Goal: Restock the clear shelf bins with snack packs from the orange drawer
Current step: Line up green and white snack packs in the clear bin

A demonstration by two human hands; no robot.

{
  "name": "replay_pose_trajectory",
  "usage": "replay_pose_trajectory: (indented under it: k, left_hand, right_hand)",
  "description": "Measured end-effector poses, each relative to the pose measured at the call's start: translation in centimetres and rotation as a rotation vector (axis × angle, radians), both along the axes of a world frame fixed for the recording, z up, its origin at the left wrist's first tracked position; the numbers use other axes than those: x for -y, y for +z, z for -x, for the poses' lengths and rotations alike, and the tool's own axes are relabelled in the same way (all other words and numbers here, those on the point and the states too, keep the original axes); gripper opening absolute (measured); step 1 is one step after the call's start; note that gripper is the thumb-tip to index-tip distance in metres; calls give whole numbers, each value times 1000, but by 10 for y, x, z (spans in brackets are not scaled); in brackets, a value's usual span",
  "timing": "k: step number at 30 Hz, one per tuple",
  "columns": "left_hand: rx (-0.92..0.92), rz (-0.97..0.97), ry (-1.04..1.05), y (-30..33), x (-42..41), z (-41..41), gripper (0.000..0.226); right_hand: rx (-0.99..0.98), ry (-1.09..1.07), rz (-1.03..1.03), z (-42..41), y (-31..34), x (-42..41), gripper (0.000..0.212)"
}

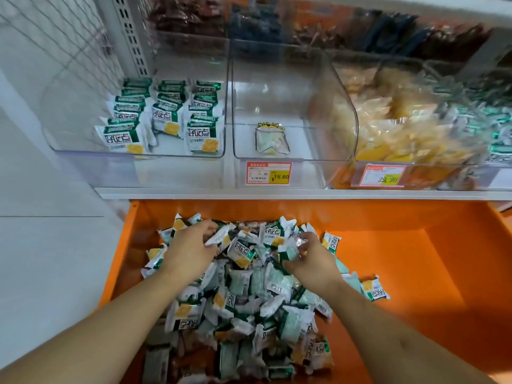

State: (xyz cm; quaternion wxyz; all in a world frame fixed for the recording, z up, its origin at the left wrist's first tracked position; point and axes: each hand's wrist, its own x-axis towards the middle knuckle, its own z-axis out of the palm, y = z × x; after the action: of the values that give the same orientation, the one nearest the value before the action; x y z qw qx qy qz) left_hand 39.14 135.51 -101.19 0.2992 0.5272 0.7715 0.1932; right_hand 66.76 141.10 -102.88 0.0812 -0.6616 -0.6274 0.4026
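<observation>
White wall panels and a wire grid (55, 45) fill the far left, beside a perforated shelf upright (131, 31). On the shelf (277, 193), three clear bins stand side by side. The left bin (83, 153) holds green-and-white snack packs (163, 115) in three neat rows, standing on edge. The middle bin (318, 120) holds only one small pouch (270, 139) lying flat near its front wall, and a red-and-yellow price tag (268, 173) sits on its front. The right bin (346, 173) is piled with yellow packs (388, 134), with more green ones blurred at the far right; it carries its own tag (383, 176). Darker packets, out of focus, sit on the level above.

Below the shelf, the orange drawer (415, 273) stands pulled out. A loose heap of packs (249, 300) covers its left and middle parts, lying at all angles, many face down; its right part shows bare orange floor.

Both bare forearms reach into the heap. The left hand (191, 248) lies at the heap's upper left, fingers curled round one pack (219, 236) at its fingertips. The right hand (313, 259) lies at the upper right of the heap, fingers bent and pinching a crinkled pack (300, 242). The two hands are apart, with several packs between them.
</observation>
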Motion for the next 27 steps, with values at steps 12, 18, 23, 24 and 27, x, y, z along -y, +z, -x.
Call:
replay_pose_trajectory:
  k: [12,18,23,24,27]
  left_hand:
    - [524,-58,131,167,63,17,19]
    - [793,-120,235,208,84,5,23]
    - [1075,-55,295,224,83,-6,41]
    - [1094,-50,297,226,81,-7,41]
    - [1100,-75,299,227,72,-4,40]
  right_hand:
    - [-440,277,-60,57,177,41,53]
    - [-496,341,-188,51,231,74,48]
    - [-506,309,-224,59,242,72,43]
    - [-495,299,-228,61,242,69,44]
    - [-494,270,-222,65,241,59,43]
